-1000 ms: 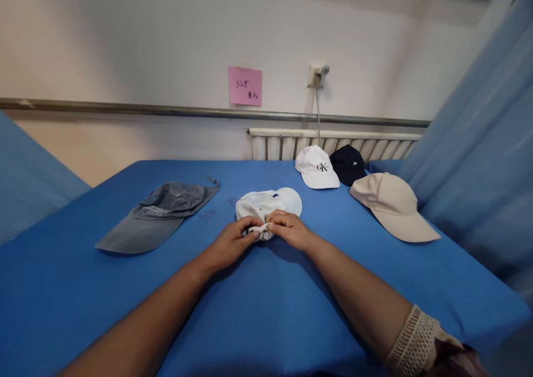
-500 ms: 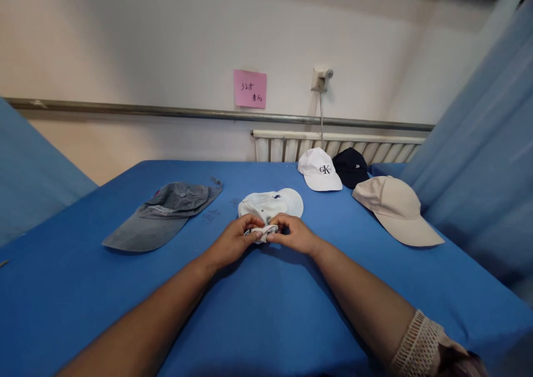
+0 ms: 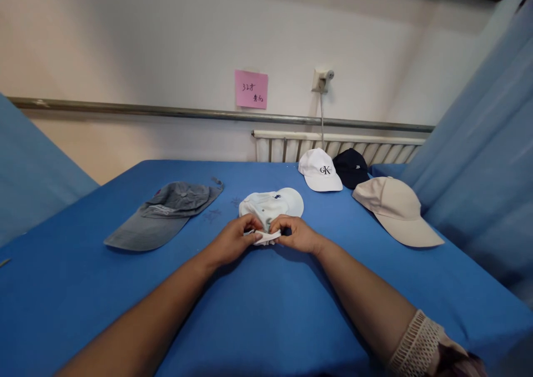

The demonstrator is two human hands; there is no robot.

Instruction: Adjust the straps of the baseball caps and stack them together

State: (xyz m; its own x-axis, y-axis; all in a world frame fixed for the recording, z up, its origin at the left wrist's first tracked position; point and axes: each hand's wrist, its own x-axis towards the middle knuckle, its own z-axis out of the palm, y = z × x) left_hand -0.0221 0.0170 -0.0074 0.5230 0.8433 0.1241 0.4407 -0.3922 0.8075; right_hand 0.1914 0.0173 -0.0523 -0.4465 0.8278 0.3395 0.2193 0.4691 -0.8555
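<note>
A white cap with a small dark emblem (image 3: pixel 272 204) lies upside-down-flattened in the middle of the blue table (image 3: pixel 266 305), its brim pointing away from me. My left hand (image 3: pixel 234 239) and my right hand (image 3: pixel 296 234) both pinch the cap's rear strap (image 3: pixel 265 236) at its near edge, fingers closed on the fabric, thumbs almost touching.
A grey cap (image 3: pixel 164 214) lies flat to the left. A white cap with black letters (image 3: pixel 320 170), a dark navy cap (image 3: pixel 351 166) and a beige cap (image 3: pixel 395 209) sit at the back right. Blue curtains (image 3: pixel 487 138) hang on the right; a radiator (image 3: pixel 333 144) runs behind the table.
My fingers have shifted slightly on the strap, which now lies flatter between both hands. The caps on the table have not moved.
</note>
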